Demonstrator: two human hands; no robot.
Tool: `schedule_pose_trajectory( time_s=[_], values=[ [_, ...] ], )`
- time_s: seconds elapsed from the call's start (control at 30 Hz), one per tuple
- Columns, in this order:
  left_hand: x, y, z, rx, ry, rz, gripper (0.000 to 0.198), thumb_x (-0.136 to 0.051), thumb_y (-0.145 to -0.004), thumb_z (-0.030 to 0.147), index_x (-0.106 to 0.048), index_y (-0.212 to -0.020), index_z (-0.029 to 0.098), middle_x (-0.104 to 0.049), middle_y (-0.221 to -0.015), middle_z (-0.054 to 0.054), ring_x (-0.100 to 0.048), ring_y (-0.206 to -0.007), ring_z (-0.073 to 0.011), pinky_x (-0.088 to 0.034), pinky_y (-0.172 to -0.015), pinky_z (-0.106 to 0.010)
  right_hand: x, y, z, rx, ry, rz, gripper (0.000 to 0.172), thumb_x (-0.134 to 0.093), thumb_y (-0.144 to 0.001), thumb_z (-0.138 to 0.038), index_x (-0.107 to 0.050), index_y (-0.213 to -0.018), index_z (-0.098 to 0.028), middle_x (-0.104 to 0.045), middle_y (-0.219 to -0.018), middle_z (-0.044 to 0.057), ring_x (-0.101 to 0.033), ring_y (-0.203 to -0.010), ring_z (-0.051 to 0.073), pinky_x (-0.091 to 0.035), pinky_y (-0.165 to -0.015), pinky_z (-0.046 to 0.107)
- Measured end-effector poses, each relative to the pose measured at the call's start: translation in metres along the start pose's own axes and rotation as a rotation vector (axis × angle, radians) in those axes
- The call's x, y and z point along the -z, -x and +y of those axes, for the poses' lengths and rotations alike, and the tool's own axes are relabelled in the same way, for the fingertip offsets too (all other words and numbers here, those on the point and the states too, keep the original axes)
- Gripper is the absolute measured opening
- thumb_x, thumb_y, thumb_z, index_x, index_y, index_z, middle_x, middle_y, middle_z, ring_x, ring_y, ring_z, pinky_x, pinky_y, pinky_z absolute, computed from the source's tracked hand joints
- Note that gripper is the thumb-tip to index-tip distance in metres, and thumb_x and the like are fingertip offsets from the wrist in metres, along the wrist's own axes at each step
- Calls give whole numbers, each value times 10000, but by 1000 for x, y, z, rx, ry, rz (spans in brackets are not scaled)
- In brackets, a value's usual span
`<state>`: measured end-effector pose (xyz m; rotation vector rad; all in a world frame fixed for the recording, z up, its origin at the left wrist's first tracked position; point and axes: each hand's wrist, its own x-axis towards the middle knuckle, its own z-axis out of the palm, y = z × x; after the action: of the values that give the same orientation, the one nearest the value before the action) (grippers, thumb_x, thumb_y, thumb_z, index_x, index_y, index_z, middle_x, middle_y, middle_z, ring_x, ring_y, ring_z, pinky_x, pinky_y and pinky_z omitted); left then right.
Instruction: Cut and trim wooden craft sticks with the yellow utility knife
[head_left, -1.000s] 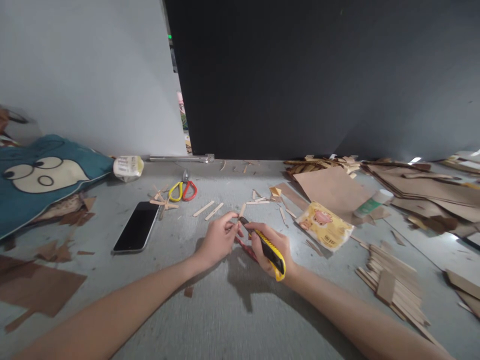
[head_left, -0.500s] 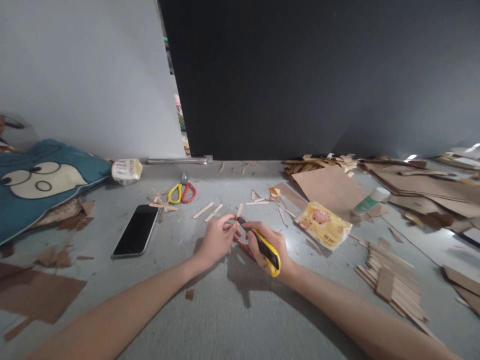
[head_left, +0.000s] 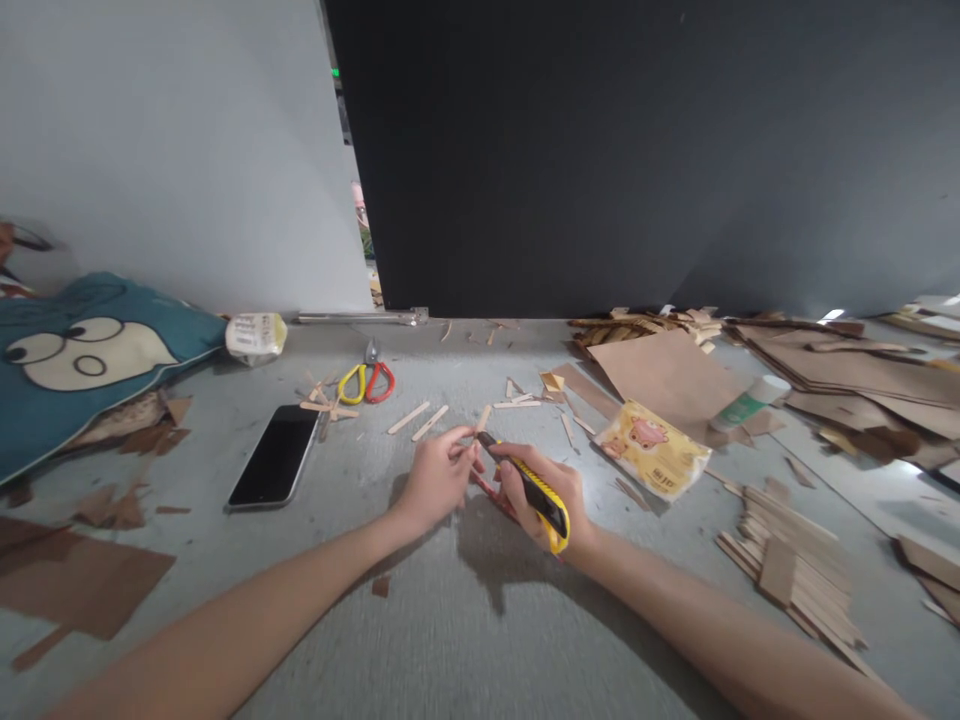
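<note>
My right hand (head_left: 551,490) is wrapped round a yellow and black utility knife (head_left: 541,492), its front end angled up and left towards my left fingertips. My left hand (head_left: 439,468) is closed in a pinch on a narrow wooden craft stick (head_left: 484,416), whose upper end shows just past the fingers and the knife's tip. Something red and thin (head_left: 491,488) shows beneath my right hand, mostly hidden, so its kind is unclear. Two light craft sticks (head_left: 429,423) lie on the table beyond my left hand.
A phone (head_left: 274,458) and red-and-yellow-handled pliers (head_left: 366,380) lie to the left. To the right are a yellow tissue pack (head_left: 652,450), a glue stick (head_left: 750,402), a pile of wooden strips (head_left: 799,565) and brown card (head_left: 652,375). A dark panel (head_left: 637,160) stands behind.
The knife and my right hand have shifted slightly right and down, its tip drawing back a little from the stick. My left hand stays nearly in place; the view has shifted slightly.
</note>
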<state>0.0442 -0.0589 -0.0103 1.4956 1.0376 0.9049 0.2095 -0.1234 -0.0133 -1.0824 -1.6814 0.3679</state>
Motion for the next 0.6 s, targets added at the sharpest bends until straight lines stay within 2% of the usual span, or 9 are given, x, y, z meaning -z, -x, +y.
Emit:
schedule_pose_trajectory(
  time_s=[0.17,0.37,0.47,0.53,0.6],
  values=[
    [-1,1,7,-20,-63,10,207,-580,-968,311,-715,-986,155,-637,-647,13,-533,-401,-99,-378,-337,-183,-4,3,1,-135,-160,17,251,-497,-1100,-383,-666,-1174,-212,-699,-625,-28,-654,-440,119,-525,-438,203],
    [-6,2,7,-81,-103,68,234,-562,-983,305,-694,-844,172,-642,-623,6,-620,-485,-129,-440,-427,-199,-2,4,4,110,129,17,150,-592,-1042,-269,-677,-1159,-228,-744,-677,-4,-686,-503,122,-539,-516,206],
    [-7,-1,4,-73,-85,76,223,-578,-985,304,-723,-896,160,-663,-646,-3,-650,-503,-143,-455,-429,-211,-3,4,6,70,104,22,176,-574,-1063,-310,-670,-1184,-227,-747,-674,-3,-692,-497,122,-539,-509,203],
    [-6,-4,2,-52,-71,83,208,-606,-981,292,-748,-1022,146,-672,-661,5,-629,-461,-132,-436,-398,-210,-3,3,6,-7,31,32,228,-548,-1083,-385,-670,-1186,-221,-751,-682,0,-696,-486,124,-545,-493,201],
    [-6,-6,1,-48,-65,95,272,-645,-972,276,-738,-1188,140,-679,-669,18,-595,-418,-113,-422,-384,-204,-3,1,6,-67,-40,53,298,-533,-1088,-463,-678,-1161,-212,-747,-678,1,-696,-470,126,-548,-472,201]
  ],
)
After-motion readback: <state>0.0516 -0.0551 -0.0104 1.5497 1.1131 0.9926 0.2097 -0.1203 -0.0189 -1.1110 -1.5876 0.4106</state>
